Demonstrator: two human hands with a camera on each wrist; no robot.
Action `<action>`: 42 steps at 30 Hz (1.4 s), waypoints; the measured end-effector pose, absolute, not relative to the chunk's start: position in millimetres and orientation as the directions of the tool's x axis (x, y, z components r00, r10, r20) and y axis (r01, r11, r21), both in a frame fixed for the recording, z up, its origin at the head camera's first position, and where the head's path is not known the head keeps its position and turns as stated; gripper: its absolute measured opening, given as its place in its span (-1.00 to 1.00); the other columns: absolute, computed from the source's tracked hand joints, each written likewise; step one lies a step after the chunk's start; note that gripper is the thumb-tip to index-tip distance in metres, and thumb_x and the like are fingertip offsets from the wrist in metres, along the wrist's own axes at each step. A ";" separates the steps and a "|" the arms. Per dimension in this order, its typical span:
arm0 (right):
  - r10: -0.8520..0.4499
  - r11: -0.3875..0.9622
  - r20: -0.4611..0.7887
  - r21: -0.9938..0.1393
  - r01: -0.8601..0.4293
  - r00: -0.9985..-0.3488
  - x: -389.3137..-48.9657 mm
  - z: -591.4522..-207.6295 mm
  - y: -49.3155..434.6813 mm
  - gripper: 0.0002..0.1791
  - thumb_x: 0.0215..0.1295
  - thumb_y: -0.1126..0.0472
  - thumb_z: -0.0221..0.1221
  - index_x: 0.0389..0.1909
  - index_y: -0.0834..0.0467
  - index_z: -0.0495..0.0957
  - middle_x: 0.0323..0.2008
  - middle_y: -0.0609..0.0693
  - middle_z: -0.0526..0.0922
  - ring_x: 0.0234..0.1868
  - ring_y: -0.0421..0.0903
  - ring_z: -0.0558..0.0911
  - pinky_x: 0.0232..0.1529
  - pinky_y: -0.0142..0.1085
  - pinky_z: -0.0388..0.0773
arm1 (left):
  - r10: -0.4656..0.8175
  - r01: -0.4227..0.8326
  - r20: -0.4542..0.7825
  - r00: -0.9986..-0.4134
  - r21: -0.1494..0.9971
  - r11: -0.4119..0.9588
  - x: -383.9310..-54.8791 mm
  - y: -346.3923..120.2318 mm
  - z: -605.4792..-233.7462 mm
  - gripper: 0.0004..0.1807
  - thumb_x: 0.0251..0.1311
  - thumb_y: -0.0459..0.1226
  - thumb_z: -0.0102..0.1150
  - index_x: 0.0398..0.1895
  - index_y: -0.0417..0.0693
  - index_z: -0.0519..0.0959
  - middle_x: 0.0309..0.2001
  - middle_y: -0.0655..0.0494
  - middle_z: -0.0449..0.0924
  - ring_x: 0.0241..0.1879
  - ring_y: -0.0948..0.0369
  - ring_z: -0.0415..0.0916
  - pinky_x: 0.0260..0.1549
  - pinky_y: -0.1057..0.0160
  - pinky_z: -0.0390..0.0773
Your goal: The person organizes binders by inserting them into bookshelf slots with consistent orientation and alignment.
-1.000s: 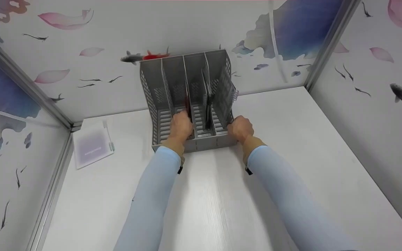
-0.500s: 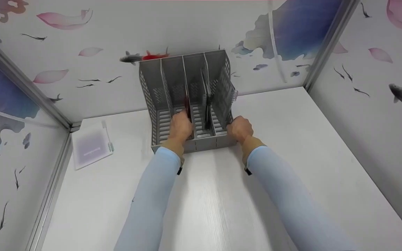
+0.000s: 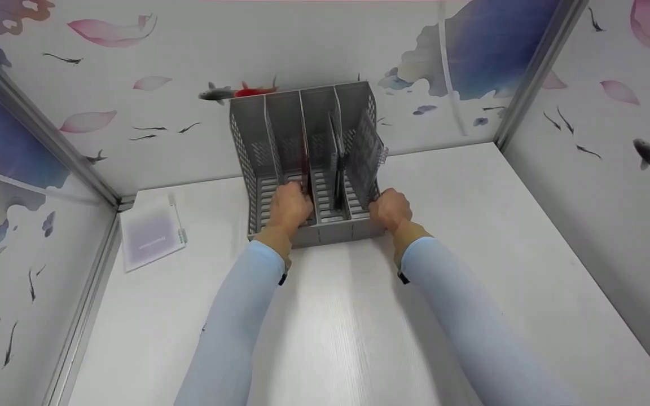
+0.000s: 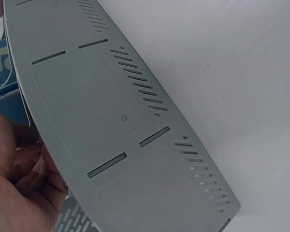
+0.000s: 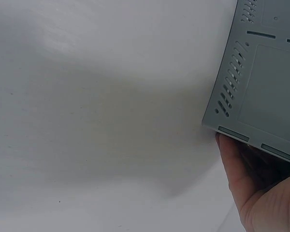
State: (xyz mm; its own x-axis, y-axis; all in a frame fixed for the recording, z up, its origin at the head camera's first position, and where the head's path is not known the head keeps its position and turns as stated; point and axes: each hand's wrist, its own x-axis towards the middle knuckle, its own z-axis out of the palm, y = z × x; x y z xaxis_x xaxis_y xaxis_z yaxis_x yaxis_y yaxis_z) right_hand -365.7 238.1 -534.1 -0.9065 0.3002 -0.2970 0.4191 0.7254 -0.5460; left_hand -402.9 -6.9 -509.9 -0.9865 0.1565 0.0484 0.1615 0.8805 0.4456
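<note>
A grey file rack point(image 3: 336, 230) with upright dividers stands against the back wall in the head view. My left hand point(image 3: 291, 206) reaches over its front wall into the second compartment from the left, fingers curled beside a thin dark red item point(image 3: 304, 155). In the left wrist view the front panel point(image 4: 89, 106) partly hides those fingers; I cannot tell whether they pinch anything. My right hand point(image 3: 391, 208) grips the rack's front right corner, some fingers hidden behind the side. A grey, spiral-bound notebook point(image 3: 363, 155) leans in the rightmost compartment, and dark flat items point(image 3: 336, 169) stand in the third.
A white notebook with a purple cover patch point(image 3: 153, 234) lies on the white table point(image 3: 528, 270) at the left. Printed panels point(image 3: 313, 39) close off the back and both sides, joined by metal posts point(image 3: 534, 73).
My left hand has drawn slightly down and left, away from the dark red item, which shows more of its length. My right hand and the rack keep their places.
</note>
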 end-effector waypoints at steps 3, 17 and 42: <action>0.305 0.725 -0.297 -0.544 0.423 -0.905 -366.2 -535.2 237.8 -0.61 0.58 0.09 0.09 0.12 0.28 0.68 0.12 0.20 0.81 0.00 0.11 0.67 0.22 0.09 0.70 | 0.158 0.160 0.042 -0.987 0.432 0.887 -401.9 -7.9 -508.9 -0.70 0.59 -0.26 0.10 -0.21 -0.21 0.78 -0.29 -0.12 0.85 -0.43 0.14 0.59 -0.38 0.09 0.63; 0.314 0.719 -0.297 -0.546 0.430 -0.902 -370.7 -538.0 238.6 -0.58 0.58 0.09 0.11 0.19 0.30 0.66 0.14 0.21 0.79 0.02 0.12 0.65 0.25 0.10 0.68 | 0.199 0.220 0.095 -0.975 0.342 0.914 -397.5 -23.6 -495.2 -0.73 0.58 -0.29 0.13 -0.25 -0.18 0.76 -0.34 -0.06 0.81 -0.44 0.17 0.47 -0.37 0.06 0.65; 0.317 0.708 -0.318 -0.548 0.446 -0.894 -369.9 -536.3 238.2 -0.57 0.58 0.07 0.11 0.21 0.29 0.66 0.17 0.22 0.79 0.04 0.15 0.70 0.18 0.09 0.72 | 0.254 0.243 -0.020 -0.967 0.229 0.943 -401.9 -64.7 -484.5 -0.75 0.48 -0.35 0.16 0.04 -0.29 0.75 0.07 -0.23 0.82 0.10 -0.12 0.80 0.16 -0.10 0.79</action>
